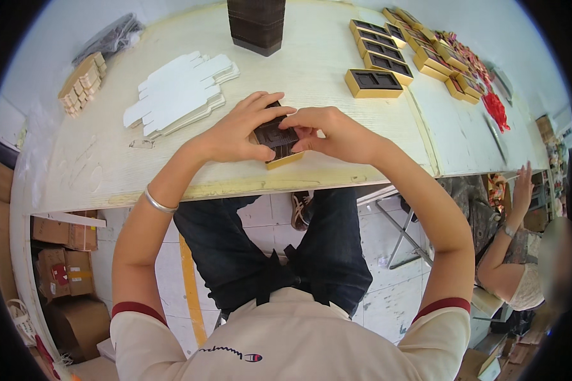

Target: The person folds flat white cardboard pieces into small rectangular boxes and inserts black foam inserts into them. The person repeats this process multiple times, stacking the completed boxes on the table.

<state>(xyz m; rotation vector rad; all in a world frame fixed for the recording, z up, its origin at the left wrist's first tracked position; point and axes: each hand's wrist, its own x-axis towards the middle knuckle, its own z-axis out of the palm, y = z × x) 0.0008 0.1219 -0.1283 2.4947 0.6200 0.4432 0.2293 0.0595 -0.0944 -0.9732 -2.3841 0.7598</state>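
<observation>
- At far left on the table stands a stack of cream card pieces (82, 86), with a spread pile of white card blanks (181, 92) nearer the middle.
- The left hand (238, 130) arches over the work, gripping the gold box (286, 162) with thumb at the near end and fingers toward the far end.
- Beyond it, well apart, rises a dark stack (255, 25).
- Between the hands, at the table's near edge, the black tray (274, 135) lies at the gold box's top; the step in hand looks like seating it.
- The right hand (337, 134) is bent, fingertips touching the tray's right side; whether they pinch or only press, I cannot tell.
- The next move likely calls for even pressure along the rim, the left hand steadying the box.
- Farther right sit gold boxes with black inserts (375, 82), apart from the hands.
</observation>
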